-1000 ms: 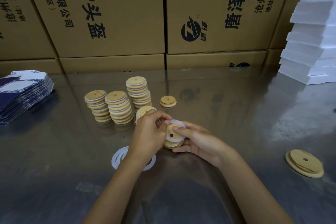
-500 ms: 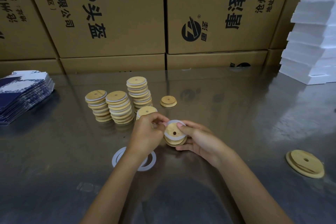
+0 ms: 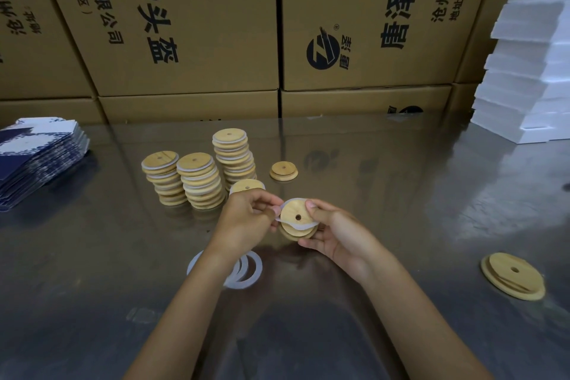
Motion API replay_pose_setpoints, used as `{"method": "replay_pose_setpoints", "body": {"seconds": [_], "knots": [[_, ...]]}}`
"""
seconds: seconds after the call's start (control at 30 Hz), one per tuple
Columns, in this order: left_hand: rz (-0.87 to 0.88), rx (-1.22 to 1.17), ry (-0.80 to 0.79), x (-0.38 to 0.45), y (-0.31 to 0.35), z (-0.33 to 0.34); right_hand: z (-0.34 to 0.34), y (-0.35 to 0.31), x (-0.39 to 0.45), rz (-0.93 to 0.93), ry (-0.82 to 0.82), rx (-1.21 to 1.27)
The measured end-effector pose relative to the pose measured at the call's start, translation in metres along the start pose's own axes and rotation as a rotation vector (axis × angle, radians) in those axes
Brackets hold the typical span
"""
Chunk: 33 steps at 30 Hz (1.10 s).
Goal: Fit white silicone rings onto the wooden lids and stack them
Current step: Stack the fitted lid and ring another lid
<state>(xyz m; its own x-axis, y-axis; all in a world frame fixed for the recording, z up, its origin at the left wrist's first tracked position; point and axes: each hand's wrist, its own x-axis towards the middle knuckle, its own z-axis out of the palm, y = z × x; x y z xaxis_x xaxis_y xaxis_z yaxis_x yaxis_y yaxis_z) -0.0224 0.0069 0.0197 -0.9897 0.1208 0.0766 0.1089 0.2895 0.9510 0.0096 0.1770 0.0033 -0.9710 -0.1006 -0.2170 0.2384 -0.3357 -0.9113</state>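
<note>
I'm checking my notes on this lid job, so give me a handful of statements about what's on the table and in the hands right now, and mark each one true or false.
1. The right hand holds a wooden lid with a hole in its middle. True.
2. The left hand rests flat on the table. False: it pinches the white ring at the held lid's edge.
3. Spare white rings lie on the table under the left forearm. True.
4. The ringed lids stand in one single stack. False: there are at least three stacks side by side.
5. A lone lid lies on the table to the right of the hands. True.
</note>
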Motion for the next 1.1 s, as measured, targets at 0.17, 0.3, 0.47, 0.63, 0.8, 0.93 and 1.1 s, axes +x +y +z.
{"method": "replay_pose_setpoints", "body": {"seconds": [0.17, 0.3, 0.47, 0.63, 0.8, 0.93, 1.1], "knots": [[0.013, -0.031, 0.023, -0.003, 0.0, 0.007, 0.0, 0.002, -0.001, -0.034, 0.028, -0.016], [0.026, -0.067, 0.063, -0.007, 0.0, 0.015, 0.001, 0.002, -0.001, -0.081, 0.046, -0.012], [0.0, -0.077, 0.122, -0.009, 0.0, 0.024, 0.003, -0.001, -0.001, -0.158, 0.042, 0.021], [0.076, -0.059, 0.217, -0.009, 0.002, 0.022, 0.001, -0.004, -0.003, -0.159, 0.0, 0.041], [0.109, -0.004, 0.238, -0.01, 0.002, 0.021, 0.003, 0.001, -0.002, -0.157, 0.102, -0.142], [0.02, -0.147, 0.174, -0.007, 0.004, 0.015, -0.001, 0.0, -0.002, -0.129, 0.067, -0.078], [0.016, -0.058, 0.119, -0.007, 0.003, 0.015, -0.003, 0.0, -0.001, -0.134, 0.089, -0.018]]}}
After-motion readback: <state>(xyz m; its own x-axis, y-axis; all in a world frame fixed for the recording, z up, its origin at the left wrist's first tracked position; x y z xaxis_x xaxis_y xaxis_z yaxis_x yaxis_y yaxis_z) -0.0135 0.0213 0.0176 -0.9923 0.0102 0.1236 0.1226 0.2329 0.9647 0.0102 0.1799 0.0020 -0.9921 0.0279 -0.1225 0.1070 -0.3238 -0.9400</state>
